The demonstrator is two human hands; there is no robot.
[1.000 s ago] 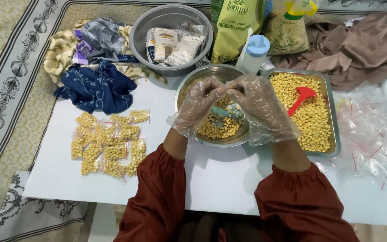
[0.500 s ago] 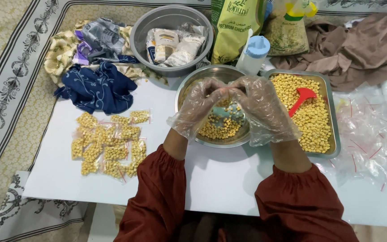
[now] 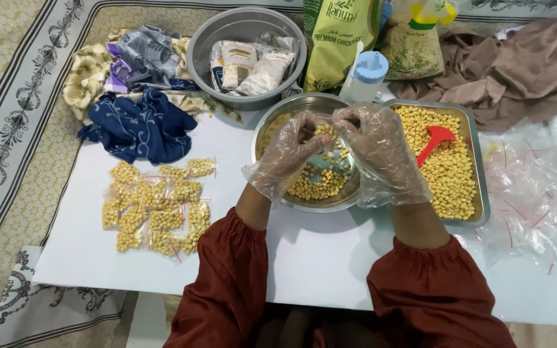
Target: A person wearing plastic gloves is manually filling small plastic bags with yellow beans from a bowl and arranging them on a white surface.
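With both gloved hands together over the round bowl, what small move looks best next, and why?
Probably press the small clear bag shut along its top. The left hand and right hand pinch it between their fingertips above the steel bowl of chickpeas, and a pile of filled, closed bags already lies on the white table.

Single view only, head-worn camera, looking steeply down and slightly forward over the person's own forearms onto the white tabletop [image 3: 330,258]; no second view to compare overlap with. Close working range: the red sleeves enter from the bottom edge, the left hand [image 3: 288,151] and right hand [image 3: 378,151] sit just above frame centre over the steel bowl [image 3: 272,125]. Field takes in the tabletop nearly edge to edge, with the patterned floor mat [image 3: 8,129] along the left and the brown cloth [image 3: 523,71] at the far right corner.
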